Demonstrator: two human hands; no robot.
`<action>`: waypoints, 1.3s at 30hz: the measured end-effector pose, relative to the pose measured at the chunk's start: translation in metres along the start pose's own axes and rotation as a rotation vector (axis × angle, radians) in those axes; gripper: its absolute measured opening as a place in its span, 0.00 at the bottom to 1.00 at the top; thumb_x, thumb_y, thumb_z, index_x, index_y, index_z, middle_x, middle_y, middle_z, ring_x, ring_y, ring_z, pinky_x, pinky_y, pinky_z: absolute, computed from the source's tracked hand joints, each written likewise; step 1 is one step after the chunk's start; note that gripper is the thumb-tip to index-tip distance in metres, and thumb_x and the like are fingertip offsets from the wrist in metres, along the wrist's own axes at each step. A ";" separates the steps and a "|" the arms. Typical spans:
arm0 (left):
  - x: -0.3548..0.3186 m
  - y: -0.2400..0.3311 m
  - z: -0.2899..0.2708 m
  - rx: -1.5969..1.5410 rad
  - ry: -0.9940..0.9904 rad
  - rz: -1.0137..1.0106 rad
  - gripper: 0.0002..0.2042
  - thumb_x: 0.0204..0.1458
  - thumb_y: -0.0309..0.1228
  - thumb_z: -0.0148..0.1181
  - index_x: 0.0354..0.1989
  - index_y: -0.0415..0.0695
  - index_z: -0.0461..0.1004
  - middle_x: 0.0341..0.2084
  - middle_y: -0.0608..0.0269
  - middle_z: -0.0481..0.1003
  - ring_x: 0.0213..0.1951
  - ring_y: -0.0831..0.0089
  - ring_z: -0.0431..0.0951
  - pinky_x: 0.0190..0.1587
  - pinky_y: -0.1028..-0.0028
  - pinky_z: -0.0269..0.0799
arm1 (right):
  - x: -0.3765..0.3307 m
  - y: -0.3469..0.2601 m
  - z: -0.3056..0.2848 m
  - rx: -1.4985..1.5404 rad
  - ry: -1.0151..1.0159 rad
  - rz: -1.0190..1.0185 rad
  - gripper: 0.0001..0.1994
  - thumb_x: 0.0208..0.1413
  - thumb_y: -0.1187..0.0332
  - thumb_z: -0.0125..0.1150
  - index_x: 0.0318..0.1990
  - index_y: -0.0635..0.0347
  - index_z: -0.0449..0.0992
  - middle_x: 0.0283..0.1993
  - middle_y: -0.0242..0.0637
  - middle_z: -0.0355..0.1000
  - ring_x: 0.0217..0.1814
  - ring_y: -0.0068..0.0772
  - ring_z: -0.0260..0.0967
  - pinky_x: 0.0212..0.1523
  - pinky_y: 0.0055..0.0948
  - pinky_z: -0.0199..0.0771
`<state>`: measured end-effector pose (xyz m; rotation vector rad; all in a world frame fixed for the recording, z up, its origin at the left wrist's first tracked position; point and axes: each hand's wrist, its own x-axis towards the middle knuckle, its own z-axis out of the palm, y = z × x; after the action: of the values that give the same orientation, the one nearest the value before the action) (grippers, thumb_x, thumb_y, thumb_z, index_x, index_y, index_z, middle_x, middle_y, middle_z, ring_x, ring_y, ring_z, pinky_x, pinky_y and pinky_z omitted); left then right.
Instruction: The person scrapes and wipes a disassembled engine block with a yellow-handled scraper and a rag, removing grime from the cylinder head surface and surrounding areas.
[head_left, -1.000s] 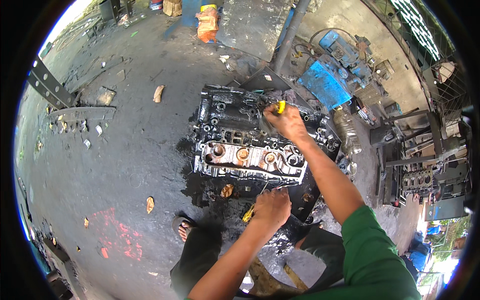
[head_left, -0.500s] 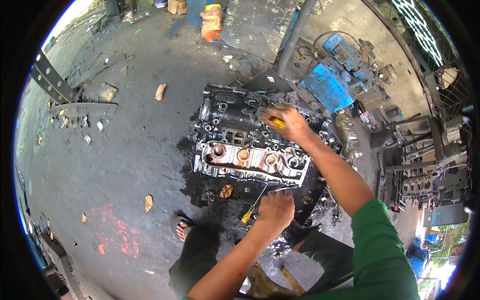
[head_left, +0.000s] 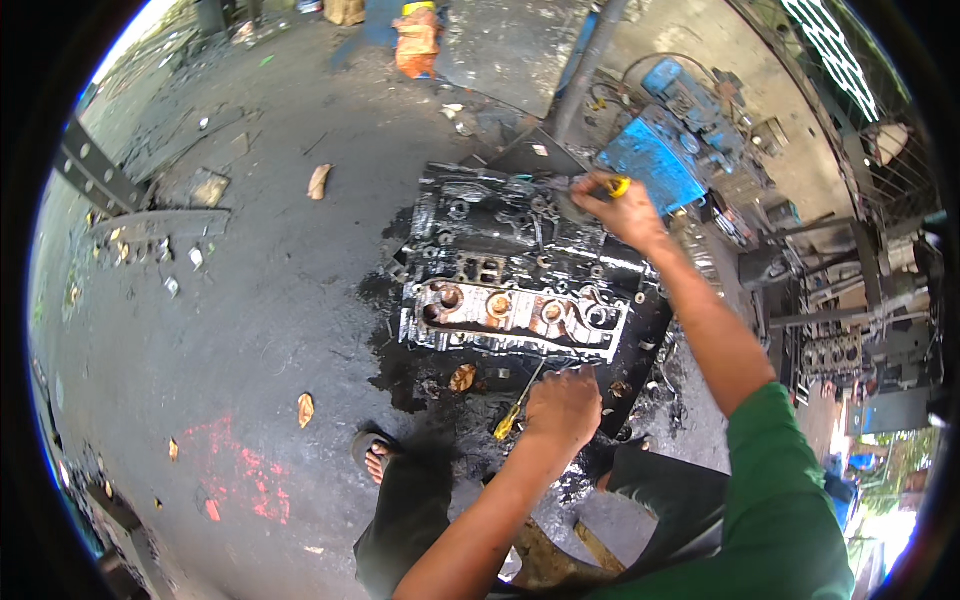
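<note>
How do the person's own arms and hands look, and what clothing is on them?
Both hands are bare, with no gloves: the left hand and the right hand. Both forearms are bare too. A green short sleeve covers the right upper arm and shoulder. I see no watch, ring or markings on either arm.

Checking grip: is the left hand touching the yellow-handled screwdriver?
Touching. The head view shows the left hand closed over the screwdriver, its yellow handle sticking out beside the fist.
</note>
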<state>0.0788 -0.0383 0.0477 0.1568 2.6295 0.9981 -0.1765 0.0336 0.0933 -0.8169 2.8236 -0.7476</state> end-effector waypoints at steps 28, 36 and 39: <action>0.009 0.014 0.009 0.081 -0.056 0.010 0.18 0.57 0.42 0.56 0.48 0.40 0.70 0.36 0.47 0.79 0.42 0.51 0.80 0.45 0.58 0.76 | -0.082 0.081 0.005 -0.105 0.219 -0.162 0.09 0.49 0.68 0.66 0.39 0.55 0.77 0.38 0.41 0.77 0.37 0.46 0.76 0.41 0.36 0.77; 0.021 0.023 0.010 0.081 -0.149 -0.026 0.19 0.57 0.42 0.56 0.50 0.41 0.70 0.38 0.47 0.79 0.44 0.51 0.79 0.46 0.58 0.76 | -0.104 0.106 0.017 -0.072 0.186 -0.259 0.10 0.49 0.74 0.66 0.39 0.56 0.77 0.39 0.39 0.78 0.45 0.44 0.75 0.43 0.38 0.75; 0.020 0.022 0.009 0.078 -0.147 -0.048 0.20 0.57 0.43 0.55 0.51 0.42 0.70 0.38 0.48 0.79 0.45 0.52 0.79 0.47 0.58 0.75 | -0.124 0.111 -0.004 -0.126 0.000 0.020 0.08 0.51 0.71 0.64 0.40 0.55 0.76 0.41 0.39 0.78 0.44 0.44 0.76 0.45 0.35 0.76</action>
<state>0.0621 -0.0123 0.0508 0.1776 2.5268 0.8359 -0.1249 0.1817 0.0387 -0.8039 2.8987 -0.5718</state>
